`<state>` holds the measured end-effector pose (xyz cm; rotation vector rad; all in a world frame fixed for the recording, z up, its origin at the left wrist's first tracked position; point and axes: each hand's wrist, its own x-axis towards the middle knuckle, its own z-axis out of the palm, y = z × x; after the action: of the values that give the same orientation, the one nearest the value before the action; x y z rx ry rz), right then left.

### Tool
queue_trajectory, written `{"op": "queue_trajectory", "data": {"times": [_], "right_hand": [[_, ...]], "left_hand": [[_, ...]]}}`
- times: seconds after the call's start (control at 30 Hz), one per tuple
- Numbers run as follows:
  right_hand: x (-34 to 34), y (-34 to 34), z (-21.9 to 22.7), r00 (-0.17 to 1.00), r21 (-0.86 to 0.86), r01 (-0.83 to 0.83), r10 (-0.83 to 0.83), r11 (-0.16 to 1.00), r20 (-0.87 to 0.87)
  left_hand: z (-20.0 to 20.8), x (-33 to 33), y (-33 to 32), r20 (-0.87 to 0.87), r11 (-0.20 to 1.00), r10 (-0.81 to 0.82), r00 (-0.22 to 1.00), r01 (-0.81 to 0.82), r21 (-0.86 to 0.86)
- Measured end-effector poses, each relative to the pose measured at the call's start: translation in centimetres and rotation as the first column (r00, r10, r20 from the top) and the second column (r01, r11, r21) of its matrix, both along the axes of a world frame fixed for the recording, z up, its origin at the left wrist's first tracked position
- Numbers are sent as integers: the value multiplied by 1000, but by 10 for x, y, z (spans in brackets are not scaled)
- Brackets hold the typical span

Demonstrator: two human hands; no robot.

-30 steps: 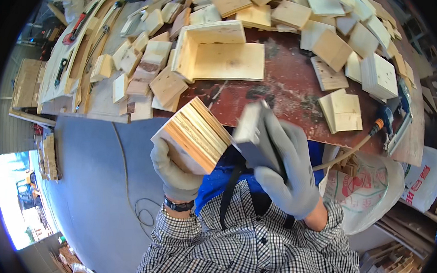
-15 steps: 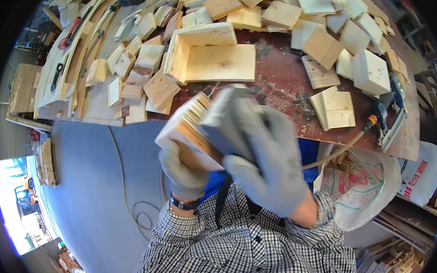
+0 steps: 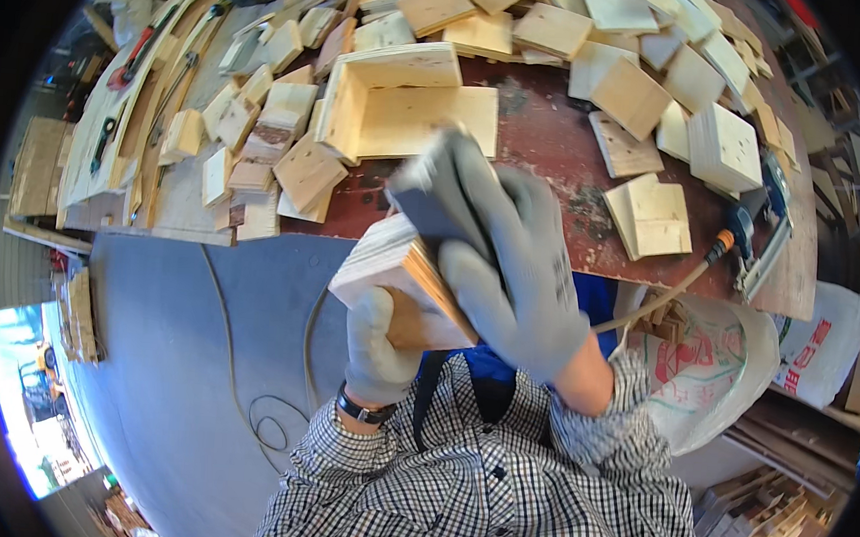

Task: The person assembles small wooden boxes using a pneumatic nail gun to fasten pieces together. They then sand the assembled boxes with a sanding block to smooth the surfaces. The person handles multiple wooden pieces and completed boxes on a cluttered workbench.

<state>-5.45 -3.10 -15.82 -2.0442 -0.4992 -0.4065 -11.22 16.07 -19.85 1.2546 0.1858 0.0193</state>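
Observation:
In my gloved left hand point(image 3: 382, 352) is a stack of small wooden boards point(image 3: 390, 274), tilted in front of my chest; the fingers wrap its near side and lower face. My gloved right hand point(image 3: 526, 274) grips a dark grey sanding block point(image 3: 442, 196), thumb on one side and fingers on the other. The block is just above the stack's upper edge, slightly blurred; whether it touches the wood I cannot tell. Beyond my hands an open-sided wooden box point(image 3: 427, 121) lies on the red-brown table point(image 3: 554, 168).
Loose wooden pieces point(image 3: 553, 30) cover the table's far side. A blue air tool point(image 3: 771, 206) with an orange-ended hose point(image 3: 680, 294) lies at the right edge, above a white sack point(image 3: 719, 365). Hand tools point(image 3: 133, 58) lie at the left. A cable point(image 3: 233, 345) runs along the floor.
My right hand has moved the sanding block slightly up and away from me. The wooden stack in my left hand has shifted right and turned, showing more of its layered edge.

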Motion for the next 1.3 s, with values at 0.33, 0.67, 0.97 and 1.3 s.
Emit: {"op": "queue_trajectory", "data": {"times": [0.33,0.67,0.97,1.3], "right_hand": [[-42,-40,-31,984,123,-20,42,992,-174],[-33,-14,22,957,-166,-289,288,943,-35],[7,-20,19,946,-105,-269,283,957,157],[-30,-19,-4,942,12,-336,336,942,-16]], "left_hand": [[-7,23,42,80,885,-35,996,68,-461],[22,33,13,61,889,24,998,6,-458],[20,42,6,103,817,-161,982,191,-544],[10,50,23,-139,794,48,989,-122,-595]]}}
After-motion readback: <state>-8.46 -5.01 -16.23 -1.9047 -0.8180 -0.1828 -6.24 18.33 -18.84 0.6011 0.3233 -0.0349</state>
